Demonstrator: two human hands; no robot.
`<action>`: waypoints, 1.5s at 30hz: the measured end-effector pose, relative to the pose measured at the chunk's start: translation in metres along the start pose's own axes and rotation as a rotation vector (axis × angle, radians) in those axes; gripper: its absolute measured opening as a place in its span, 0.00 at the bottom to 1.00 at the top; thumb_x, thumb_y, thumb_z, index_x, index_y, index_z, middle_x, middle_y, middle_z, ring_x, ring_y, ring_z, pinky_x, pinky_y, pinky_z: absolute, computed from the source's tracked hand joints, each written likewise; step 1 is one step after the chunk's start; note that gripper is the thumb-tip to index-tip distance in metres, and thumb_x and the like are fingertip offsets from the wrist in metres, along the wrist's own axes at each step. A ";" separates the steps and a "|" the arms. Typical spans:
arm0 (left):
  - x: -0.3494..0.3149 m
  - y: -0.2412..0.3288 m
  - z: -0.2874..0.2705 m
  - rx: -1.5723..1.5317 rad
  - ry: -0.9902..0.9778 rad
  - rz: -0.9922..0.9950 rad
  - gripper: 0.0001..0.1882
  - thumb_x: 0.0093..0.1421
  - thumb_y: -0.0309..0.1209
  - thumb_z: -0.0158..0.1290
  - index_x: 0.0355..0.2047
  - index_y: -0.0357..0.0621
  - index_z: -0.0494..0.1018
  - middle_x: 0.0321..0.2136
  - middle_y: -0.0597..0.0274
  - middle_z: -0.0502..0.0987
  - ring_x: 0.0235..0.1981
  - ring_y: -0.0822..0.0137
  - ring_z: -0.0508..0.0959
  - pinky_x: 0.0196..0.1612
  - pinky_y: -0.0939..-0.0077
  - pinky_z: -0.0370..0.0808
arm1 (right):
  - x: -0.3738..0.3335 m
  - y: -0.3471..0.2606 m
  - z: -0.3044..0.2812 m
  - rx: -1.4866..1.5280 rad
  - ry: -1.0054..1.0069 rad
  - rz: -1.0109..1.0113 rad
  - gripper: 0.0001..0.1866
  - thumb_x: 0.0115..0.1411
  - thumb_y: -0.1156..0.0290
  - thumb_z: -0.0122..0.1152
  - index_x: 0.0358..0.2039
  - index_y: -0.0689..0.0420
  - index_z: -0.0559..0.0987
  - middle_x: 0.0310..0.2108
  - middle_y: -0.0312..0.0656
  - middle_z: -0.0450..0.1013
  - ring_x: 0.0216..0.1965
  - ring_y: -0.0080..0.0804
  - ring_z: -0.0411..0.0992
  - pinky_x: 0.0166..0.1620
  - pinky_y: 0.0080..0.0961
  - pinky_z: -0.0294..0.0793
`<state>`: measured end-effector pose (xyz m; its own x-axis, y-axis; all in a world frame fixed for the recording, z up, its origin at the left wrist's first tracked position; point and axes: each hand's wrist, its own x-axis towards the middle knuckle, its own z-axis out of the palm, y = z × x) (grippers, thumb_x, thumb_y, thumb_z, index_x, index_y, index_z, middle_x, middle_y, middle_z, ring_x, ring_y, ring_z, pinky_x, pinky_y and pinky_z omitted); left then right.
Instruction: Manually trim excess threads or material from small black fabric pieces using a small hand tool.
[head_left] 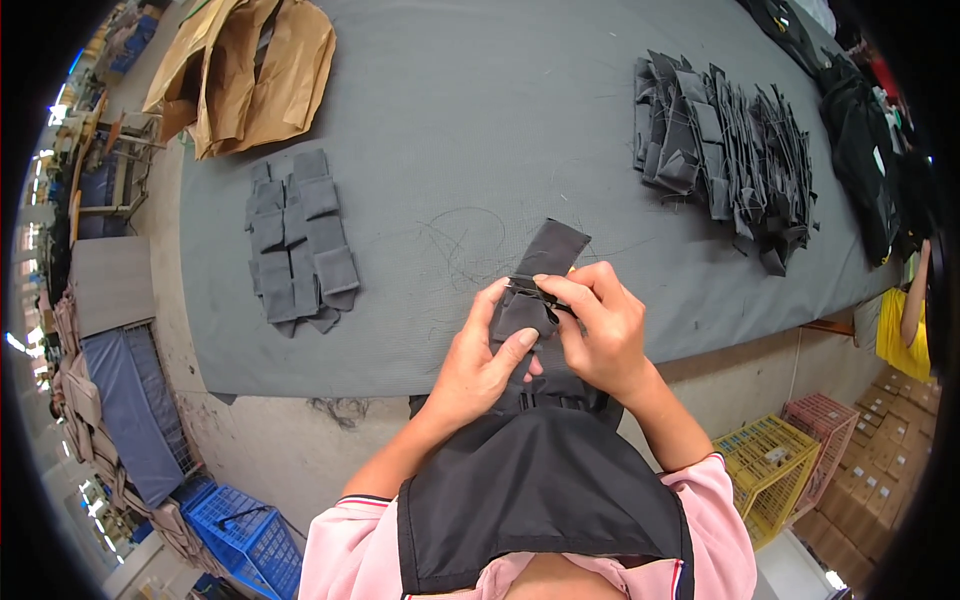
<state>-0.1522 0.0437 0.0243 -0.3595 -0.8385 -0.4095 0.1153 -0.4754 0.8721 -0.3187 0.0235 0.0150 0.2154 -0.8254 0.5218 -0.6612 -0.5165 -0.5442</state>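
Observation:
Over the table's near edge, my left hand [478,352] is closed on a dark grey sewn fabric piece [555,245], thumb on top and fingertips along its side. One flat end of the piece points away from me, and a folded flap lies under my thumb. My right hand [606,325] is closed at the piece's right side, its fingers around what look like small thread snips [563,309]. Only a dark part and a thin tip of them show between the fingers; the rest is hidden. Both hands nearly meet at the fabric.
A grey-covered table [420,330] carries loose threads [465,240], a small stack of fabric pieces [300,245] at left and a larger pile [720,150] at right. A brown paper bag [265,90] stands far left. Blue [245,535] and yellow [765,470] crates flank me below.

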 end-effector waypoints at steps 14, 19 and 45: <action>-0.001 -0.001 0.002 -0.030 0.020 0.009 0.28 0.63 0.27 0.48 0.61 0.39 0.51 0.38 0.57 0.73 0.26 0.72 0.76 0.28 0.78 0.75 | -0.002 -0.004 0.006 -0.144 0.088 -0.049 0.23 0.34 0.82 0.57 0.36 0.56 0.79 0.22 0.32 0.67 0.17 0.24 0.65 0.19 0.21 0.64; -0.002 -0.001 0.000 -0.050 0.011 -0.005 0.29 0.63 0.28 0.49 0.61 0.39 0.51 0.38 0.56 0.74 0.26 0.72 0.76 0.29 0.78 0.75 | -0.004 -0.006 0.009 0.032 0.086 0.109 0.20 0.39 0.84 0.60 0.36 0.56 0.79 0.23 0.34 0.67 0.17 0.27 0.65 0.19 0.20 0.65; 0.049 0.014 -0.033 -0.570 0.235 -0.083 0.18 0.63 0.44 0.49 0.44 0.48 0.59 0.37 0.56 0.73 0.34 0.65 0.76 0.35 0.62 0.79 | -0.033 -0.029 -0.007 0.172 -0.242 0.281 0.15 0.43 0.79 0.65 0.34 0.58 0.77 0.25 0.39 0.66 0.21 0.33 0.68 0.25 0.26 0.69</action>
<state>-0.1379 -0.0127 0.0081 -0.1829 -0.7979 -0.5744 0.5953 -0.5549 0.5812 -0.3114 0.0677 0.0180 0.2202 -0.9589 0.1789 -0.5926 -0.2772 -0.7563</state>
